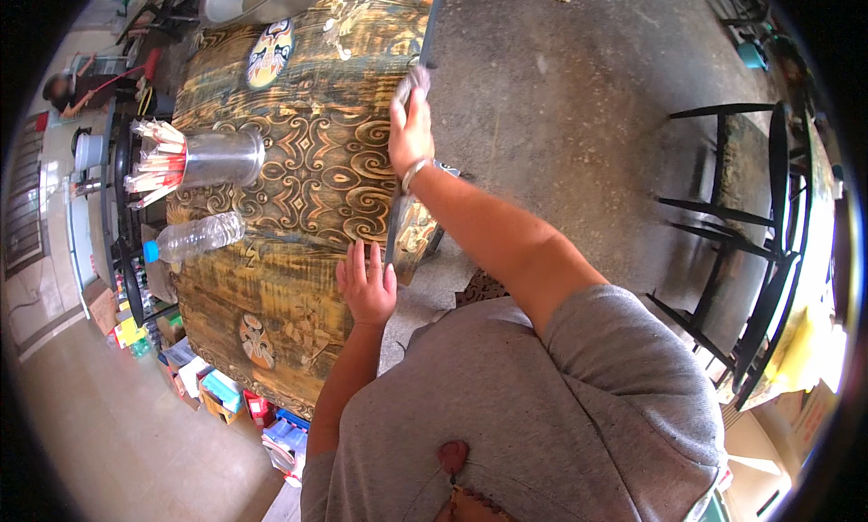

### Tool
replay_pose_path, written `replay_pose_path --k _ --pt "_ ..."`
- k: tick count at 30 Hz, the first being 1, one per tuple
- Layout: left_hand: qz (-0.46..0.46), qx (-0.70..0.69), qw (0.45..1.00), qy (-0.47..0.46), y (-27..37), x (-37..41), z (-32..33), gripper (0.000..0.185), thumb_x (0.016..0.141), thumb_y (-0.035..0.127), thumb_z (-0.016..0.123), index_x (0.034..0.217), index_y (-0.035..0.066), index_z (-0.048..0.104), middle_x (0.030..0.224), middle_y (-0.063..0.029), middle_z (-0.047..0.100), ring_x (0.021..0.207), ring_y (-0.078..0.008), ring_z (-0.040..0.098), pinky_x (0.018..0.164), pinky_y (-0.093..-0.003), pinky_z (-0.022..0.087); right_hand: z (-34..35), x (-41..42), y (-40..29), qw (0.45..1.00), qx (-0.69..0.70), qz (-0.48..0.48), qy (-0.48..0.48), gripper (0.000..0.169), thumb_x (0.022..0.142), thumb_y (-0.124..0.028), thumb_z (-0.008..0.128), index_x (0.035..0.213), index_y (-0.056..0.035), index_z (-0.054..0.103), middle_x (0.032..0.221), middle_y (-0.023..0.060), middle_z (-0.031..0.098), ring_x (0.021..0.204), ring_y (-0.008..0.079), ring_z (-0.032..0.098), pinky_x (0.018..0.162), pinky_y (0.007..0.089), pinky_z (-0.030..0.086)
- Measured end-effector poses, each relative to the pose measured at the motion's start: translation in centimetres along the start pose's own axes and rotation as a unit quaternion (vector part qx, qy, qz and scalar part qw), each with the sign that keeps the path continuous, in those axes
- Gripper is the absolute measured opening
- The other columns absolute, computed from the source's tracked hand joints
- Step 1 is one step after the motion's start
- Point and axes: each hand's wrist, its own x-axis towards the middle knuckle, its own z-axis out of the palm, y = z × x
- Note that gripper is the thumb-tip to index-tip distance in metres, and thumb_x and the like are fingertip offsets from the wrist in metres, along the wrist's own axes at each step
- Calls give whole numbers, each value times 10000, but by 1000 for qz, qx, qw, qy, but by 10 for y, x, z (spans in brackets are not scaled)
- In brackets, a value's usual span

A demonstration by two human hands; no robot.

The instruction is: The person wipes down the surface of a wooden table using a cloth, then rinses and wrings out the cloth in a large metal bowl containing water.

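Note:
My right hand [411, 136], with a bracelet at the wrist, holds a crumpled greyish cloth [415, 82] at the near edge of a patterned wooden table [305, 149]. Flat on the tabletop by the same edge rests my left hand [367, 281], its fingers apart and nothing in them. Beyond it a clear plastic bottle [203, 237] with a blue cap stands on the table. A metal canister [224, 157] full of wrapped chopsticks [159, 162] is beside the bottle. Painted masks [270, 54] decorate the tabletop.
A large metal basin [234, 3] stands at the table's upper end. Black chairs [780, 176] are at the right, by another table. Boxes [220, 393] and packages lie on the floor beyond the table. At the far left, a person [81, 94] holds a red long-handled tool.

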Motion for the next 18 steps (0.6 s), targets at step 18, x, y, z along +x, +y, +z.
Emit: replay_pose_path --k 18 --pt "-2 15 1000 12 4 0 1 452 789 251 558 1193 62 484 1268 -157 415 1154 -322 405 937 -474 304 -23 -2 -26 985 103 140 -2 638 848 -421 454 1361 -119 224 1193 251 464 1107 387 446 921 406 348"
